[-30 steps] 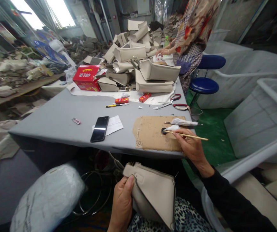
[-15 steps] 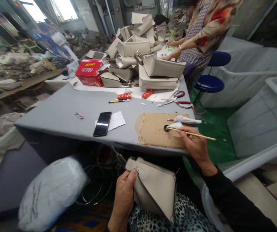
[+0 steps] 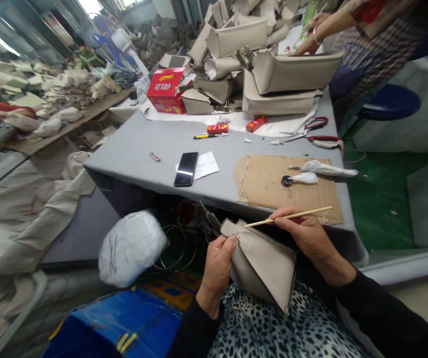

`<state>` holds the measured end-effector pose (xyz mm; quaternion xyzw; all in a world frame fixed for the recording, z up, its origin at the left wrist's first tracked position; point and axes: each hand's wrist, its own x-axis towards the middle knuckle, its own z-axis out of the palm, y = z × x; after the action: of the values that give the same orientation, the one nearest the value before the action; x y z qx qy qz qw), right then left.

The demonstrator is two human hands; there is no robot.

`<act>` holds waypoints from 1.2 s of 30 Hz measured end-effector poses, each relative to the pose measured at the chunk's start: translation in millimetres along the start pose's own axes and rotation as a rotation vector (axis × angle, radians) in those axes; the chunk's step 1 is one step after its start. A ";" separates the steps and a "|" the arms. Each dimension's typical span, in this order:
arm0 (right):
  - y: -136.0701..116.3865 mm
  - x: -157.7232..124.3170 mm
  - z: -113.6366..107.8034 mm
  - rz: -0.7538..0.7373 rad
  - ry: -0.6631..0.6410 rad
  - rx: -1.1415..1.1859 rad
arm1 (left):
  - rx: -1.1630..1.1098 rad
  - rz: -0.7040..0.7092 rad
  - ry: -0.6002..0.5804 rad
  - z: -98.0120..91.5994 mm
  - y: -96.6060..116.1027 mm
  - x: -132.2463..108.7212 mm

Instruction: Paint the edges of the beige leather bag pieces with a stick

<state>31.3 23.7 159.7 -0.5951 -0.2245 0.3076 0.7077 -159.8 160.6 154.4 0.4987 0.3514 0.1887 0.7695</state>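
Note:
My left hand (image 3: 216, 271) grips the top edge of a beige bag (image 3: 264, 263) resting on my lap. My right hand (image 3: 308, 236) pinches a thin wooden stick (image 3: 288, 216) whose tip hovers just above the bag's upper corner. On the grey table (image 3: 142, 149) in front lies a cardboard sheet (image 3: 269, 191) with a small black pot (image 3: 286, 180) and two white-wrapped sticks (image 3: 325, 169).
A phone (image 3: 186, 169) on paper, a pen (image 3: 202, 136), red boxes (image 3: 166, 90), scissors (image 3: 310, 124) and a heap of beige bags (image 3: 273, 74) sit on the table. Another person (image 3: 370, 35) works at the far right beside a blue stool (image 3: 388, 104). A white bundle (image 3: 131, 246) and blue crate (image 3: 124, 323) lie below.
My right hand drew the stick back from the black pot on the cardboard to the bag on my lap. The view tipped down and left.

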 end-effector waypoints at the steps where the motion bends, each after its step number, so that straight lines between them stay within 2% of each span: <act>1: -1.7 -0.3 3.2 -0.002 -0.030 -0.016 | 0.001 -0.001 -0.004 0.1 0.7 -0.2; 9: -17.7 1.8 12.3 -0.041 -0.167 -0.076 | -0.011 -0.007 -0.026 1.0 2.4 -1.2; 21: -10.5 -0.7 7.4 -0.010 -0.181 -0.082 | 0.007 -0.019 0.012 -1.1 -0.5 -1.5; 28: -9.9 0.3 10.6 -0.006 -0.163 -0.068 | 0.001 -0.021 -0.007 3.1 3.6 -2.5; 36: -8.9 0.8 10.4 0.016 -0.162 -0.071 | 0.001 -0.011 0.000 -1.0 0.4 -1.6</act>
<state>26.3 30.7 170.3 -0.5946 -0.2871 0.3524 0.6632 -161.6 160.4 155.0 0.4972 0.3546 0.1842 0.7701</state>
